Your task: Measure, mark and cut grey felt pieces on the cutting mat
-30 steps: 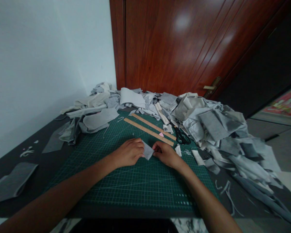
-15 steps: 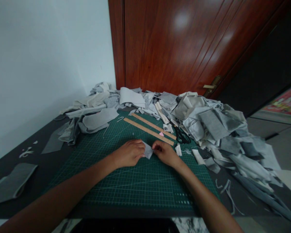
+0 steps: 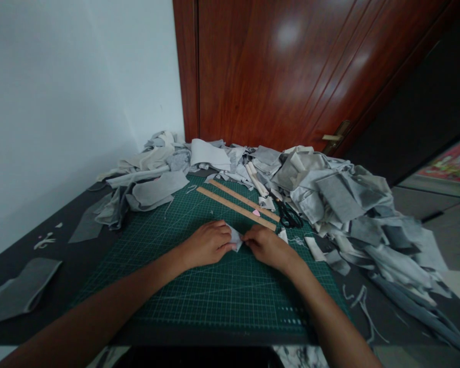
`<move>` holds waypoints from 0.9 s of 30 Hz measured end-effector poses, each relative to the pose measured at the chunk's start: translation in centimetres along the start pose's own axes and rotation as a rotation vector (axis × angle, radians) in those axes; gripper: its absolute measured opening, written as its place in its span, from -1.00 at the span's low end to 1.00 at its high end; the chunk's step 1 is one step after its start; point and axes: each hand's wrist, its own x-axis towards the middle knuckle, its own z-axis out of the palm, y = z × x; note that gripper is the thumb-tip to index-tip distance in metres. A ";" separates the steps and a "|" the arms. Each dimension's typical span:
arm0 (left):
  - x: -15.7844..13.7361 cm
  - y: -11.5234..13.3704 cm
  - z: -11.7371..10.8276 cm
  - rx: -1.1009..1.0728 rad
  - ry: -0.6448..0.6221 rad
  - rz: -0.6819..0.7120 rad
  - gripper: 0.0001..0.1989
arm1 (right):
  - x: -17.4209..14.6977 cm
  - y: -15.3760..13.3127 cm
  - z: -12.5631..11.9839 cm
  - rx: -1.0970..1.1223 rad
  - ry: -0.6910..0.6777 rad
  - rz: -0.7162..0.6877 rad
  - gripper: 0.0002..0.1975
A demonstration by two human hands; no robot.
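Between my two hands is a small piece of light grey fabric (image 3: 235,237), just above or on the green cutting mat (image 3: 214,291). My left hand (image 3: 210,243) is closed on its left side, thumb and fingers pinching it. At the right corner, the fingertips of my right hand (image 3: 262,244) pinch the fabric too. Part of the piece is hidden under my left fingers. Beyond my hands, two wooden rulers (image 3: 233,206) lie slantwise on the mat, with a pink piece of tailor's chalk (image 3: 256,212) on them.
Black-handled scissors (image 3: 289,215) lie right of the rulers. A large heap of grey and cream fabric scraps (image 3: 337,194) covers the right side; another scrap pile (image 3: 157,184) sits back left. Folded grey fabric (image 3: 25,286) rests at the left edge. Loose threads (image 3: 364,306) lie front right.
My right hand has turned slightly and closed in on the fabric's right corner. The left thumb now lies further over the piece. The rest appears unmoved apart from a slight view shift.
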 end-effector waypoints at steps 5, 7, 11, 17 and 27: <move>0.7 0.5 1.2 0.022 0.108 -0.156 -0.66 | -0.4 -0.9 -1.0 -0.086 -0.054 -0.004 -0.76; 0.8 0.8 1.4 0.052 0.108 -0.188 -0.67 | -0.5 -1.0 -1.1 -0.113 -0.062 -0.006 -0.77; 0.7 1.3 1.4 0.105 0.091 -0.206 -0.71 | -0.3 -0.8 -0.9 -0.070 -0.039 0.007 -0.81; 0.7 1.4 1.1 0.096 0.096 -0.235 -0.75 | 0.7 -1.2 0.4 0.123 0.229 -0.095 -0.71; 0.6 1.6 0.9 0.058 0.065 -0.249 -0.80 | 1.7 0.7 2.1 0.536 0.101 -0.049 -0.77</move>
